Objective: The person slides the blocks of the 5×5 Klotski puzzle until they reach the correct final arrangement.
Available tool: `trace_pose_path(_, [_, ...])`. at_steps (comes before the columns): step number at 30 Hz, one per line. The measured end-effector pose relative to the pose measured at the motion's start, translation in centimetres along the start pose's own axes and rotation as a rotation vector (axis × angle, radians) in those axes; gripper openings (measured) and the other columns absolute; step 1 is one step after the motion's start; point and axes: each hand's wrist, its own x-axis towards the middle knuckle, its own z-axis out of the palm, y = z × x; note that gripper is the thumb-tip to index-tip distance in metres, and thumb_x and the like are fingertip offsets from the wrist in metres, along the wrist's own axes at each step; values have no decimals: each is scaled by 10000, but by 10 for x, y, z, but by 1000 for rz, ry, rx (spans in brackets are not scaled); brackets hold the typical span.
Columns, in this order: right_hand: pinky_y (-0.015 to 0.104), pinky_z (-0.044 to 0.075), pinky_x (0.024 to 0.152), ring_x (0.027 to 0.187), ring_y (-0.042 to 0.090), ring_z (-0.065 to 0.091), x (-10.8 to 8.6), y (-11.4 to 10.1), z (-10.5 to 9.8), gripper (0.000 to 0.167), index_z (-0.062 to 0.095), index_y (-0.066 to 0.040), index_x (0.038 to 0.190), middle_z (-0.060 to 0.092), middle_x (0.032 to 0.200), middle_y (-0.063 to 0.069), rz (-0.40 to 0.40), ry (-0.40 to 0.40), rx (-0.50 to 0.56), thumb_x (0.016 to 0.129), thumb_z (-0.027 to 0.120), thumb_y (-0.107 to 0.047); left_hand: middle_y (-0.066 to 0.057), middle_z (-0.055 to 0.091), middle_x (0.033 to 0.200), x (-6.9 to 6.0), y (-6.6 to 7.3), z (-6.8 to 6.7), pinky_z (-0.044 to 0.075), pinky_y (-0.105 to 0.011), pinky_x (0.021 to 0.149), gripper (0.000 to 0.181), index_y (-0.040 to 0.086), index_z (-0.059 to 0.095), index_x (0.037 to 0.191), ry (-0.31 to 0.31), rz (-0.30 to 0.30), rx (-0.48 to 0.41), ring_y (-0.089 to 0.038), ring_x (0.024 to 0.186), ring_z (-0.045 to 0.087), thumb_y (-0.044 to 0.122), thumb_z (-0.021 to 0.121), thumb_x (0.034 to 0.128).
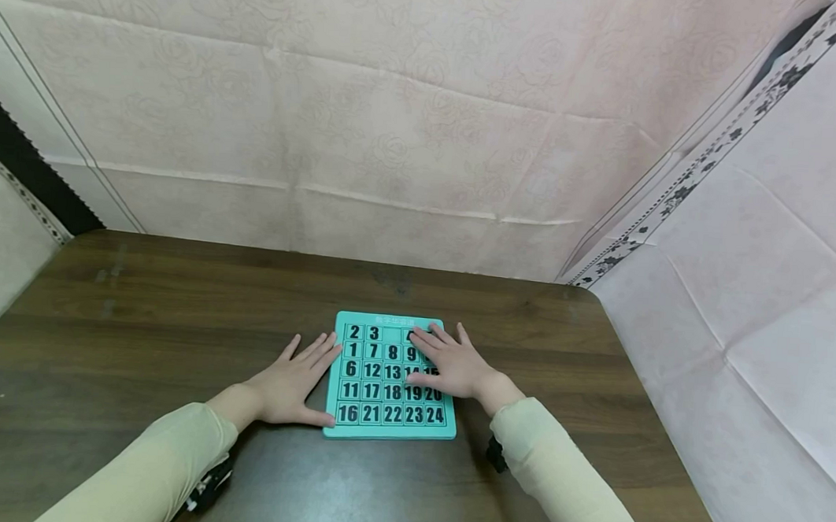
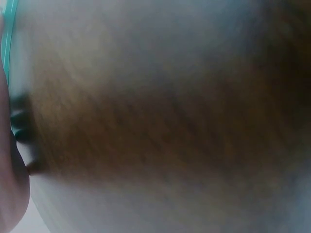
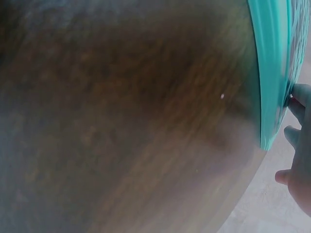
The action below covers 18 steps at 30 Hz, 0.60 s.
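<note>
A teal number slide puzzle (image 1: 389,431) lies flat on the table, its tiles marked with black numbers in rows. A bare slot shows in its top row, right of the 3 tile (image 1: 374,333). My left hand (image 1: 285,388) lies along the puzzle's left edge, fingers spread and thumb touching the lower left corner. Over the upper right tiles reaches my right hand (image 1: 451,367), its fingers extended and hiding several numbers there. In the right wrist view, a fingertip meets the face of the puzzle (image 3: 272,73). Only a strip of the puzzle's edge (image 2: 7,43) shows in the left wrist view.
The brown wooden table (image 1: 174,319) spreads around the puzzle. A pale patterned cloth (image 1: 368,132) hangs behind its far edge, and another white cloth (image 1: 761,350) hangs on the right. Dark wrist-worn devices (image 1: 211,483) sit below the sleeves.
</note>
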Motion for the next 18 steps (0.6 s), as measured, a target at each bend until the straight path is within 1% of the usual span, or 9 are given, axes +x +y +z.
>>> trace_pose_path(6, [583,-25,1142,1468,220,79,-2,0,-1,779,166,-231,1511,149,1578,-56,-2,8,-8,893,388,-650,-125,74,1583,0,1,0,53,-598,1132,1116,63,158,1503,2,2,-8,-313,1455,114,804,467,728])
trace_pose_path(10, [578,-31,1143,1471,224,52,-1,-4,-3,786,160,-220,1513,146,1580,-38,-8,25,13,894,411,-635,-124,69,1584,0,0,0,52,-599,1132,1119,65,155,1504,3,4,-2,-313,1455,113,809,461,727])
trace_pose_path(13, [583,-28,1141,1471,244,52,4,-10,-4,784,168,-206,1512,151,1581,-19,-31,38,24,898,418,-623,-123,66,1584,0,-1,0,48,-603,1130,1118,65,153,1504,4,5,-2,-316,1455,109,808,462,727])
trace_pose_path(18, [584,-11,1143,1470,253,65,16,-25,-5,785,170,-213,1512,158,1579,-22,-57,36,-18,895,390,-646,-108,57,1587,1,-2,2,42,-593,1134,1122,77,148,1507,-4,-6,-4,-305,1458,104,820,448,722])
